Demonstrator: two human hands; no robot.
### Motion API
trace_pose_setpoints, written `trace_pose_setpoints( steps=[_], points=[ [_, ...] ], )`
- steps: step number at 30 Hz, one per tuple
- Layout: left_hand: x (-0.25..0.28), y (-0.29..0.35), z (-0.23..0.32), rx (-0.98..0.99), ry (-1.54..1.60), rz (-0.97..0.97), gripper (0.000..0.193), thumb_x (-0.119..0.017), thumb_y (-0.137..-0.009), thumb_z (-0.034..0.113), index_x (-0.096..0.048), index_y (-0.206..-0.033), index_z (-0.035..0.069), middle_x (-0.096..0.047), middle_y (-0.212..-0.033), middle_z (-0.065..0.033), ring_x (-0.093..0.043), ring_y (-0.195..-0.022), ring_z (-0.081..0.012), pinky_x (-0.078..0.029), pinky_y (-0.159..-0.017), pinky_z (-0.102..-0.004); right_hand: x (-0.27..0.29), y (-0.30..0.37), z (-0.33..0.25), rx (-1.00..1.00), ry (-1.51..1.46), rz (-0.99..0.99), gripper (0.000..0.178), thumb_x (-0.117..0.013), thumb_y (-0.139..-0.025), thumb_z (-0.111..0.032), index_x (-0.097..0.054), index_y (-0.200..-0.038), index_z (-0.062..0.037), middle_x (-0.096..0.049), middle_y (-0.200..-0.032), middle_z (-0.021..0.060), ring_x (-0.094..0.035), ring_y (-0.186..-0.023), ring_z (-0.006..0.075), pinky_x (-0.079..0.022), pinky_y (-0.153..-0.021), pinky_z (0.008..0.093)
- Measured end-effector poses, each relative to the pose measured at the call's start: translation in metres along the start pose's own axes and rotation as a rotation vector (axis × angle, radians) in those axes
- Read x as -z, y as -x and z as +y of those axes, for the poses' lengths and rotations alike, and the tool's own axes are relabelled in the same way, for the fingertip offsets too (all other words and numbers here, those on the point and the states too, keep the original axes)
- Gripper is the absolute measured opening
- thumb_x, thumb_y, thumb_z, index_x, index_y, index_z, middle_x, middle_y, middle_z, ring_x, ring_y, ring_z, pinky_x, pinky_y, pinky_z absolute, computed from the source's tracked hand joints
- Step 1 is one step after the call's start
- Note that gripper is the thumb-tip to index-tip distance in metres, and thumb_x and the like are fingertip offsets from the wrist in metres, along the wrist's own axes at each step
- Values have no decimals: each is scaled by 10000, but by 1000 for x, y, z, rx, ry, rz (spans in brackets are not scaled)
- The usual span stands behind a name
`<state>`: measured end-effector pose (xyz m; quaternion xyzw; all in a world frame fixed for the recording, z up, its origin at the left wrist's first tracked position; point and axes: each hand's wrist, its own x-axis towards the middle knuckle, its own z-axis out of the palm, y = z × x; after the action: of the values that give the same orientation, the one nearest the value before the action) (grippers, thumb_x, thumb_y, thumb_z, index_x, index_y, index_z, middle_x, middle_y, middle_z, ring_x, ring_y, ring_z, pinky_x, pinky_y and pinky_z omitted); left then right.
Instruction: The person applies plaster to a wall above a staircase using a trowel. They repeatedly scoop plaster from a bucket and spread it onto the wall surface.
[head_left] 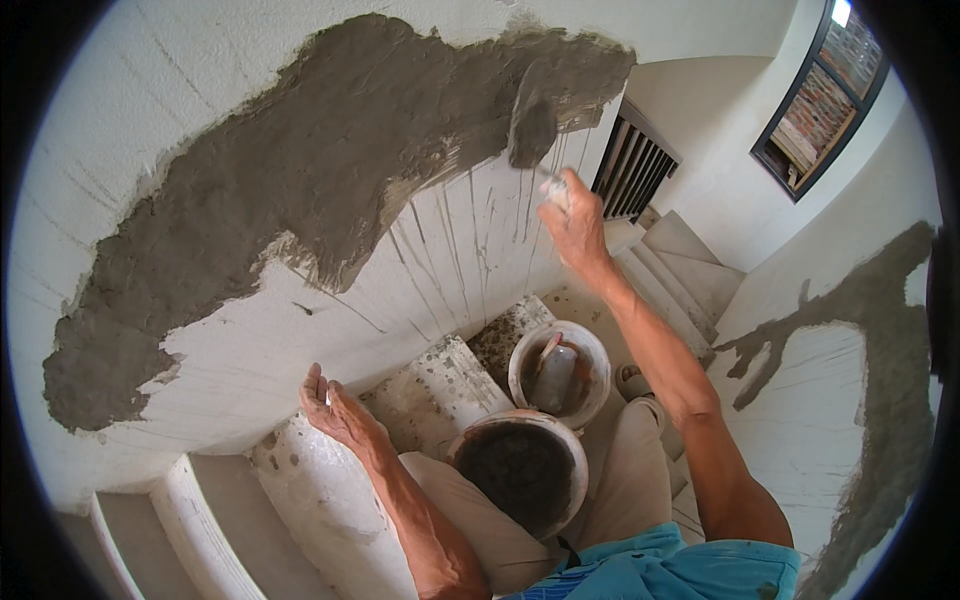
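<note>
My right hand [577, 222] grips the handle of a trowel [532, 122], whose mortar-coated blade lies against the wall. Around the blade spreads a wide band of wet grey mortar [330, 120], with thin drips running down the white wall [470, 230] beneath it. Lower down on the left, my left hand [342, 408] is open and holds nothing, its fingers extended close to the wall above the steps. Between my knees stands a bucket [581, 478] of dark grey mortar. A second bucket [604, 355], just beyond it, holds murky liquid and a grey tool [553, 378].
Splattered stair steps [425, 385] run along the wall, and more steps [225, 500] lie at the lower left. A dark metal railing [632, 165] and a window [820, 95] are at the far right. Grey mortar [890, 370] also streaks the right-hand wall.
</note>
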<state>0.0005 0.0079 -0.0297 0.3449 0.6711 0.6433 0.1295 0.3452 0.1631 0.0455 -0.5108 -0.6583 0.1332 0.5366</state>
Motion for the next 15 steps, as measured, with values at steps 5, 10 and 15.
trace_pose_setpoints(
  steps=[5,10,15],
  points=[
    [-4,1,8,14,10,11,444,-503,-916,177,-589,-1286,-52,-595,-1243,-206,-563,-1163,-314,-455,-996,-434,3,-27,-5,13,57,45,160,-613,-824,-27,-506,-936,14,-599,-712,230,-635,-639,413,-474,-566,451],
    [-1,0,5,12,13,5,444,-504,-918,174,-586,-1289,-55,-594,-1240,-205,-563,-1167,-311,-453,-999,-424,-7,10,-6,115,221,-192,184,-619,-828,-41,-505,-960,17,-622,-749,252,-637,-683,458,-482,-587,485],
    [2,0,2,1,9,1,440,-504,-919,166,-587,-1293,-51,-598,-1235,-202,-563,-1169,-310,-458,-995,-423,3,-2,0,16,36,-43,192,-625,-825,-62,-513,-956,24,-628,-736,200,-646,-643,297,-494,-593,425]
  ],
)
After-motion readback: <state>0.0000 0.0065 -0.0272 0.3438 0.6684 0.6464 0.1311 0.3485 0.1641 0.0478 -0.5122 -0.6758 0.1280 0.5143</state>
